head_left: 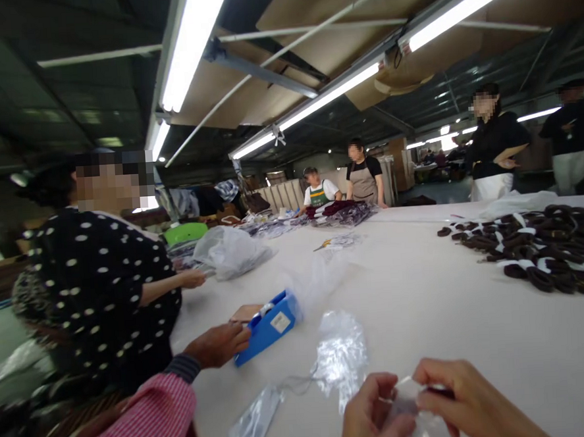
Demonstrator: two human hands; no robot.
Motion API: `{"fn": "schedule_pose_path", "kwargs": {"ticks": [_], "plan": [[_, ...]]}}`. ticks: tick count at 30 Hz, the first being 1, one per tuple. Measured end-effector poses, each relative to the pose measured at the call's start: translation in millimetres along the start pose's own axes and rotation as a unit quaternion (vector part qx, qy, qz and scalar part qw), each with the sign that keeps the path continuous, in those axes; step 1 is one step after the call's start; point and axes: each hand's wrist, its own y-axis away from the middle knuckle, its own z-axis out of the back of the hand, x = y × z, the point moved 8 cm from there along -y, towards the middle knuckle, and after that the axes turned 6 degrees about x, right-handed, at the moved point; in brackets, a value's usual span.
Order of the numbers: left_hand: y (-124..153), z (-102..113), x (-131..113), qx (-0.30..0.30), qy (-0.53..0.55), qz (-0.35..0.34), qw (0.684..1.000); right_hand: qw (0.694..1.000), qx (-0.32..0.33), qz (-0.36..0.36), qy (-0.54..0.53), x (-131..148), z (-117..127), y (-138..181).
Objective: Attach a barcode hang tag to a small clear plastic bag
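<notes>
My left hand [373, 416] is closed on a small clear plastic bag [406, 396] low in the view, just above the white table. My right hand [463, 392] pinches the same bag from the other side. Something dark shows between its fingers, too small to name. Left of my hands, on the tabletop, lie a shiny stack of clear plastic bags [342, 347] and another flat clear packet [257, 418].
A co-worker's hand [218, 345] in a pink checked sleeve touches a blue tape dispenser [269, 325]. Bundles of dark brown cord [536, 250] lie at right. Yellow-handled scissors [323, 244] rest farther back. A person in polka dots [103, 283] stands left; others stand behind the table.
</notes>
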Motion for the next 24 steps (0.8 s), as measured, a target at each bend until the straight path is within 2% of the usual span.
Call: {"fn": "schedule_pose_path", "kwargs": {"ticks": [2, 5, 10, 13, 16, 19, 22, 24], "plan": [[12, -6, -5, 0.024, -0.031, 0.033, 0.999, 1.000, 0.004, -0.011, -0.001, 0, 4, 7], [26, -9, -5, 0.027, -0.042, 0.078, 0.996, 0.999, 0.031, -0.013, -0.003, -1, 3, 11], [37, -13, 2, 0.018, -0.048, 0.087, 0.995, 0.997, 0.071, -0.007, 0.007, -11, -10, 12], [42, -5, -1, 0.018, -0.060, 0.092, 0.994, 0.996, 0.089, -0.008, 0.004, -22, -15, 12], [47, 34, -15, -0.007, -0.105, 0.115, 0.988, 0.997, 0.068, -0.032, 0.016, -38, -9, 12], [48, 99, -37, -0.057, -0.129, 0.133, 0.981, 0.996, 0.043, -0.056, 0.051, -54, 0, 10], [46, 165, -48, -0.103, -0.145, 0.165, 0.970, 0.994, 0.077, -0.061, 0.054, -66, -4, 7], [47, 197, -45, -0.133, -0.158, 0.196, 0.959, 0.992, 0.100, -0.062, 0.049, -72, -9, 5]]}}
